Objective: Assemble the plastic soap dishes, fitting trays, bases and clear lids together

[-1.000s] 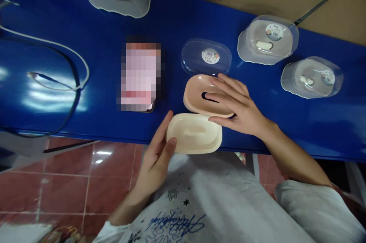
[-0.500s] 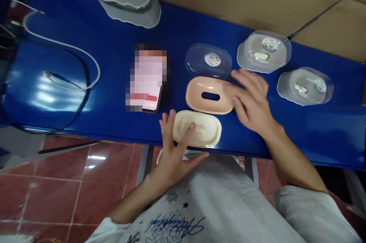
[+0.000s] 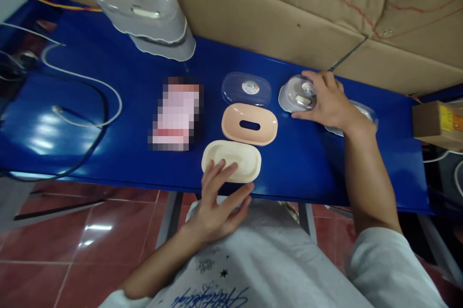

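Observation:
My left hand [image 3: 217, 202] is open, fingers spread, over the near side of a cream oval dish [image 3: 249, 161]; whether the fingertips touch it I cannot tell. Just beyond sits a peach oval dish [image 3: 231, 127] with a long slot in its middle. Behind that lies a clear oval lid [image 3: 231, 90] with a round label. At the right, my right hand [image 3: 327, 98] grips a small grey box with a clear lid [image 3: 289, 98], thumb at the near side and fingers at the far side. The hand hides its right end.
A similar lidded box [image 3: 367, 111] is partly hidden behind my right wrist. Stacked grey lidded boxes [image 3: 155, 25] stand at the back left. A blurred-out phone [image 3: 175, 115] lies left of the dishes. Cables [image 3: 108, 69] cross the blue table's left side. Brown cardboard [image 3: 253, 23] lines the back.
My right hand has left the peach dish, reached back and right, and closed on the grey lidded box. My left hand stays by the cream dish. The view has shifted.

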Tool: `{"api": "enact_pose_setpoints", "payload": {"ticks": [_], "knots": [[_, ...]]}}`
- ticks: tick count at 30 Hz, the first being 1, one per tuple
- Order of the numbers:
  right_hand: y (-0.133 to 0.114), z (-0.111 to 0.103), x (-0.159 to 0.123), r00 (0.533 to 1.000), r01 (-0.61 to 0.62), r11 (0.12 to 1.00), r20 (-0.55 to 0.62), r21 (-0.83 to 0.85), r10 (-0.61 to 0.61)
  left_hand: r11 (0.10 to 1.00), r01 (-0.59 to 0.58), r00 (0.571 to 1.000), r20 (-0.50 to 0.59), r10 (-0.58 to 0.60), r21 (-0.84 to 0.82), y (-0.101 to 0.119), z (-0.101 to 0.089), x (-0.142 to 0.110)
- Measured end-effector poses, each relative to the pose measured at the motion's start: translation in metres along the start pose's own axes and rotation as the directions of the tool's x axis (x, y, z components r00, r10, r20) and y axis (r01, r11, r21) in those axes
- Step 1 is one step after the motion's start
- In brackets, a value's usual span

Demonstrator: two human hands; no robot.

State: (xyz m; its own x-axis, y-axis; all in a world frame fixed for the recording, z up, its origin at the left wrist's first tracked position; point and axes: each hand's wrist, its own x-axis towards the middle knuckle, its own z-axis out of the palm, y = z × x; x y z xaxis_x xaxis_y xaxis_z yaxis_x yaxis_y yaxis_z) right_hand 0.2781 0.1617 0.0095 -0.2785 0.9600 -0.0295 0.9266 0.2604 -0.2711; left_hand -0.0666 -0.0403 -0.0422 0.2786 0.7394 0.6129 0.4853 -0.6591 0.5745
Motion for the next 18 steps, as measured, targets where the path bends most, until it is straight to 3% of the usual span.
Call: {"api": "enact_pose_setpoints", "payload": {"ticks": [2, 4, 5, 7, 8, 10, 12, 14, 16, 18], "knots": [[-0.008, -0.002, -0.021, 0.998, -0.005, 0.999, -0.057, 0.054, 0.008, 0.975, 0.027, 0.999, 0.022, -0.023, -0.219, 0.013, 0.001, -0.002], [-0.020, -0.008, -0.046, 0.991, 0.038, 0.991, -0.135, 0.131, -0.020, 0.854, 0.164, 0.985, 0.126, -0.116, -0.494, 0.025, 0.006, -0.001], [-0.028, -0.012, -0.059, 0.984, 0.081, 0.981, -0.168, 0.177, -0.050, 0.742, 0.267, 0.963, 0.200, -0.182, -0.615, 0.029, 0.010, 0.001], [-0.047, -0.018, -0.080, 0.970, 0.207, 0.936, -0.185, 0.285, -0.158, 0.434, 0.473, 0.876, 0.357, -0.324, -0.767, 0.035, 0.020, 0.007], [-0.059, -0.018, -0.088, 0.957, 0.281, 0.896, -0.166, 0.344, -0.237, 0.296, 0.526, 0.840, 0.432, -0.328, -0.797, 0.035, 0.026, 0.011], [-0.080, -0.013, -0.096, 0.908, 0.404, 0.793, -0.093, 0.455, -0.409, 0.161, 0.564, 0.802, 0.491, -0.339, -0.810, 0.034, 0.037, 0.019], [-0.097, -0.002, -0.096, 0.846, 0.473, 0.708, -0.047, 0.524, -0.531, 0.163, 0.618, 0.747, 0.509, -0.428, -0.769, 0.029, 0.043, 0.025], [-0.102, 0.009, -0.092, 0.820, 0.501, 0.662, -0.062, 0.557, -0.569, 0.193, 0.640, 0.722, 0.496, -0.483, -0.743, 0.023, 0.045, 0.027], [-0.097, 0.016, -0.088, 0.838, 0.504, 0.664, -0.126, 0.552, -0.531, 0.238, 0.632, 0.740, 0.483, -0.469, -0.737, 0.016, 0.042, 0.026], [-0.082, 0.020, -0.083, 0.887, 0.460, 0.758, -0.209, 0.463, -0.411, 0.295, 0.602, 0.781, 0.473, -0.407, -0.742, 0.010, 0.039, 0.023]]}}
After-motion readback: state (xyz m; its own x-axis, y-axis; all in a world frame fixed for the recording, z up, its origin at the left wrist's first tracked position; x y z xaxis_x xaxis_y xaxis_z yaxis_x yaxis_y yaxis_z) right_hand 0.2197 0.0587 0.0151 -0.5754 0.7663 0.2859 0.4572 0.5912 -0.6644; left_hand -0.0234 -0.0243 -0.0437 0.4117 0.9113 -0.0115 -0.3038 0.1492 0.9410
